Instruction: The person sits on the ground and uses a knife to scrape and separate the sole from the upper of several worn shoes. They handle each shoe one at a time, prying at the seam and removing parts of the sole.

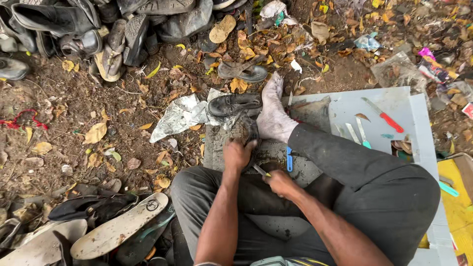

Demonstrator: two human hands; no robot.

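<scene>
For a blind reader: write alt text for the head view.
Seen from above, a person sitting on leaf-strewn dirt grips a worn shoe with the left hand and works at it with a small blade in the right hand. Old shoes lie heaped nearby.

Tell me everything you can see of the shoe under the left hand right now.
The shoe is dark, worn and caked with grey-brown dirt, seemingly leather. It stands on the grey board, beside the bare foot, just below a black shoe. The left hand grips its near end; the right hand holds a thin tool pointed toward it.
</scene>
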